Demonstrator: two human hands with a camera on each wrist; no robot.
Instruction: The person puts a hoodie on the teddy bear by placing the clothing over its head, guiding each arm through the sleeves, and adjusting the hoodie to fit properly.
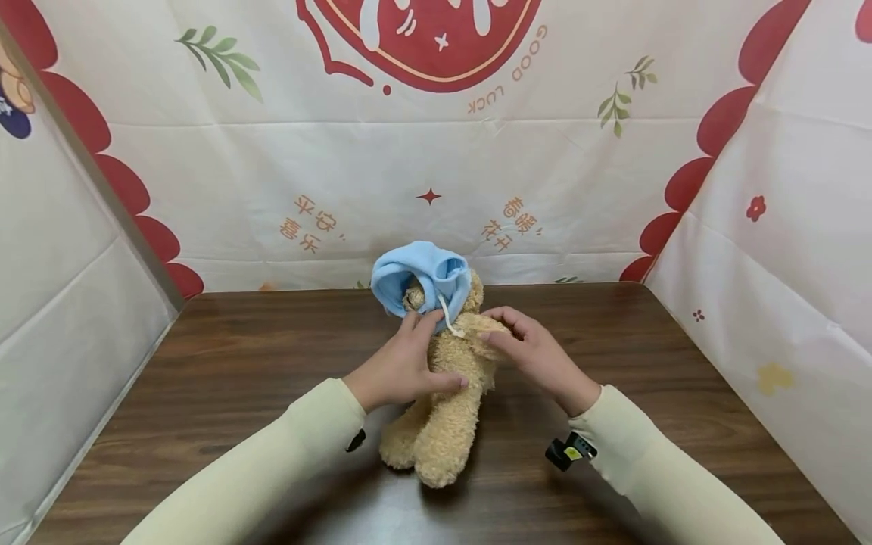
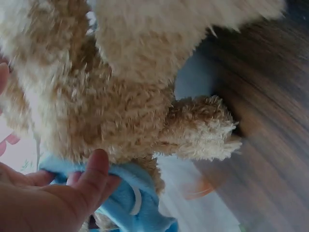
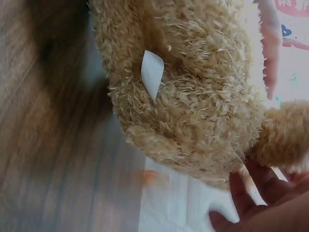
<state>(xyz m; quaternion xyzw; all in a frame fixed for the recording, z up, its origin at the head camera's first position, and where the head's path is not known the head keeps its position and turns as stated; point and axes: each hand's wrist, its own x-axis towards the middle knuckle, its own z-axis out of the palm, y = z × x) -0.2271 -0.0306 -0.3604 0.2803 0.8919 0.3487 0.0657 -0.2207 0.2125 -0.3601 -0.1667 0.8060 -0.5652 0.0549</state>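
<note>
A tan teddy bear (image 1: 450,424) is held over the table, its legs toward me. A light blue hooded garment (image 1: 422,261) with a white drawstring (image 1: 446,314) sits around its head, covering part of the face. My left hand (image 1: 409,363) grips the bear's side, thumb on its belly; in the left wrist view its fingers (image 2: 96,174) touch the blue cloth (image 2: 140,181). On the other side my right hand (image 1: 538,352) holds the bear's arm (image 1: 487,329) between thumb and fingers. A white tag (image 3: 152,72) shows on the fur in the right wrist view.
The dark wooden table (image 1: 272,348) lies beneath the bear. A white printed cloth backdrop (image 1: 381,166) hangs behind the far edge, and cloth walls (image 1: 770,250) stand along both sides.
</note>
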